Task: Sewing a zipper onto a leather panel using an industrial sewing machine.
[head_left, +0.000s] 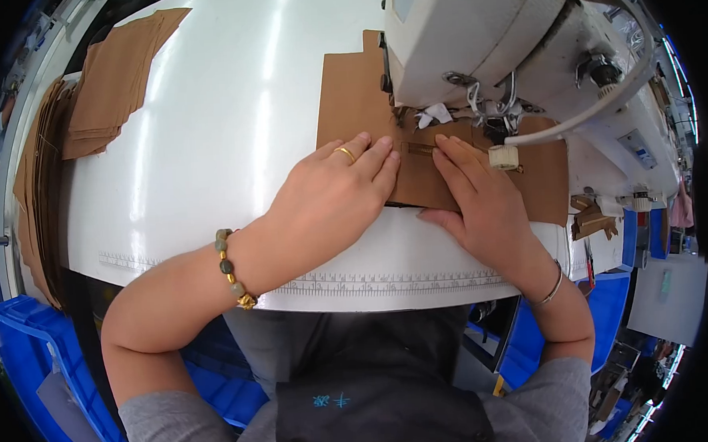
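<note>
A brown fabric panel (347, 89) lies flat on the white table, partly beneath the head of a white sewing machine (473, 47). My left hand (336, 190) rests on the panel with its fingers stretched out, left of a small stitched rectangular slot (421, 148). To the right of that slot, my right hand (481, 202) presses flat on the same fabric, fingers extended and thumb out at the panel's near edge. The needle area is just beyond my fingertips and is partly hidden by the machine's parts.
Stacked brown fabric pieces (118, 77) lie at the far left, with another pile (40, 189) hanging over the table's left edge. Blue bins (53, 365) stand below at left and right. A printed ruler (373, 285) runs along the near edge. Brown scraps (592, 218) sit at right.
</note>
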Demonstrator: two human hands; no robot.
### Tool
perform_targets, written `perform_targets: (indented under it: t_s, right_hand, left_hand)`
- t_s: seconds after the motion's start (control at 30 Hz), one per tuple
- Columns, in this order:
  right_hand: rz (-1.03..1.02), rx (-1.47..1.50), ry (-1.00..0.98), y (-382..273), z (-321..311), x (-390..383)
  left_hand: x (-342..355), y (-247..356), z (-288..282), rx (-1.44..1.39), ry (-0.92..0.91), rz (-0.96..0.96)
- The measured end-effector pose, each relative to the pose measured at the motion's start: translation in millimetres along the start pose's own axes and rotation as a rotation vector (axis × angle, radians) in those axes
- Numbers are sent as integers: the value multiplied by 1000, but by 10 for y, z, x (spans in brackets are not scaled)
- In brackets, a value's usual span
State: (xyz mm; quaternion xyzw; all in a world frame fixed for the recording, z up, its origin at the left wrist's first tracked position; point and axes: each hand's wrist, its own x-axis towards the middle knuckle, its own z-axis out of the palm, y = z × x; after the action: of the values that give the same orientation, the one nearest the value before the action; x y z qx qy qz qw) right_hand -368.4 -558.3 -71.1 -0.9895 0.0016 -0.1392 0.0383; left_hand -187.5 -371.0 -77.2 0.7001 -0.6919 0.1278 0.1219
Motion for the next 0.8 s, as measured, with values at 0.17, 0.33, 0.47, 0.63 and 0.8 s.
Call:
perform_targets:
  t_s: [0.17,0.33,0.47,0.63,0.8]
  right_hand:
    - [39,7,-57,29,-42,59]
    - [-18,6,-86,43,-124,68]
    - [100,-37,-126,317,-493,-397]
    - [316,-331,1010,2105,-2022,-1384]
    - [1004,-148,797,4337,-3190,-2537]
  left_hand:
    - [48,-38,79,7,45,-11]
    - [36,-30,114,29,73,-18]
    - [25,-42,152,26,89,-35]
    - [31,-37,232,25,128,-27]
    - [39,-22,258,47,156,-54]
